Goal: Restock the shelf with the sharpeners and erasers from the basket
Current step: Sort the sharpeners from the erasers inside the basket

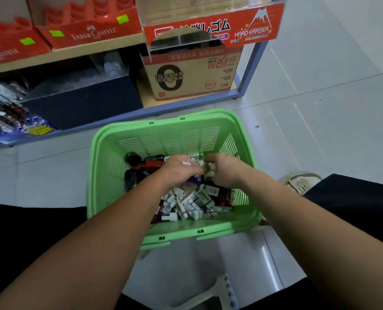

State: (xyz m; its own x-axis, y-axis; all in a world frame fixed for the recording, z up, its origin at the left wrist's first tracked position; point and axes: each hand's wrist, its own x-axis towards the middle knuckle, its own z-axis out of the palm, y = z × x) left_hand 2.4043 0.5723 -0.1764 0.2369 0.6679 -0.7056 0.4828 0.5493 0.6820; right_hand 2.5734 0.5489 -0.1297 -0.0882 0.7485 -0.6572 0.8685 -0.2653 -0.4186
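Hands around erasers inside basket

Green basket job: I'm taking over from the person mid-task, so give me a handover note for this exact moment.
Left hand: in the green basket, curled round small boxes at the heap's far end.
Right hand: beside it, gripping boxes from the same clump.
Things: the boxes heap at the basket's near right; dark and red items lie far left. Basket stands on the floor before the shelf; the clear eraser bin is up right.
Done: cannot tell what is shelved; this handful is not lifted out.
Left: move boxes and the rest to the shelf.
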